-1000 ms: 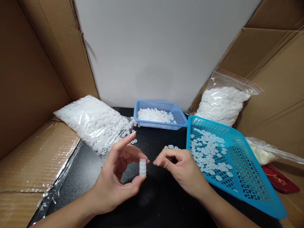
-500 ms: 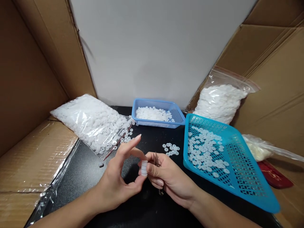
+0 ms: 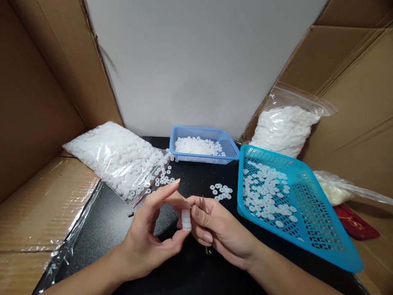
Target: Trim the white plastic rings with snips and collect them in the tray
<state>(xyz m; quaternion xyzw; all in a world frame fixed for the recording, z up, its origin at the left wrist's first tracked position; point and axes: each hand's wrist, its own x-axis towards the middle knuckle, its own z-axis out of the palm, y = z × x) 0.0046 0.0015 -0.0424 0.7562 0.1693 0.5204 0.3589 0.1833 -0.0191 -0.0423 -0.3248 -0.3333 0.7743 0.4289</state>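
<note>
My left hand [image 3: 153, 229] pinches a short stack of white plastic rings [image 3: 186, 220] between its curled index finger and thumb, and its other visible finger is raised. My right hand [image 3: 217, 229] is closed beside the stack, its thumb and fingertips against the right side. Across the right palm lies a small pointed metal tool [image 3: 202, 203]; two thin tips stick up above the fingers and the lower end shows below. The right fingers hide its middle, so its exact kind is unclear. Beyond the hands, several loose white rings [image 3: 221, 191] lie on the black table [image 3: 101, 229].
A clear bag of white rings [image 3: 113, 155] spills open at left. A blue basket [image 3: 208, 157] with rings stands at the back, a larger turquoise basket [image 3: 313, 200] at right. Behind it are a full bag [image 3: 282, 127], a smaller bag [image 3: 333, 188] and a red packet [image 3: 356, 223]. Cardboard [image 3: 43, 73] walls both sides.
My left index finger has come down over the top of the stack, and the stack sits slightly lower. My right thumb has shifted up a little. The view has tilted slightly.
</note>
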